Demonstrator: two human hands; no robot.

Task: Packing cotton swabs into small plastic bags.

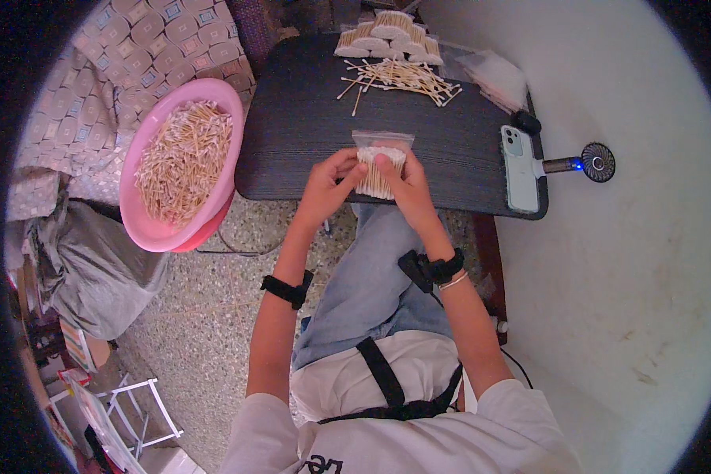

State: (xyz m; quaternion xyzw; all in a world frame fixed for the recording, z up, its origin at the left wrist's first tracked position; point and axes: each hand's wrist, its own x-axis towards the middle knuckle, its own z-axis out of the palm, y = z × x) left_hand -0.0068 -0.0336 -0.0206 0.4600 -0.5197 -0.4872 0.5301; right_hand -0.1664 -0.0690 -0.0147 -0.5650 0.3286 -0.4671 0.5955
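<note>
Between both hands, close to the near edge of the black table (pixel 308 130), is a bundle of cotton swabs (pixel 374 178) in a clear plastic zip bag (pixel 384 138). My left hand (pixel 330 181) grips the bundle's left side, thumb in front. On the right side, my right hand (pixel 410 183) holds it with the thumb laid across the upper swabs. The bag's flat top end sticks out beyond the cotton tips. Farther back lies a loose heap of cotton swabs (pixel 406 78). Behind that heap, several packed swab bundles (pixel 392 37) are stacked in a pile.
A pink basin (pixel 128 160) full of loose swabs stands left of the table. At the right edge are a phone (pixel 520 172), a small handheld fan (pixel 597 162) and clear plastic bags (pixel 497 77) farther back. A wall (pixel 622 249) rises close on the right.
</note>
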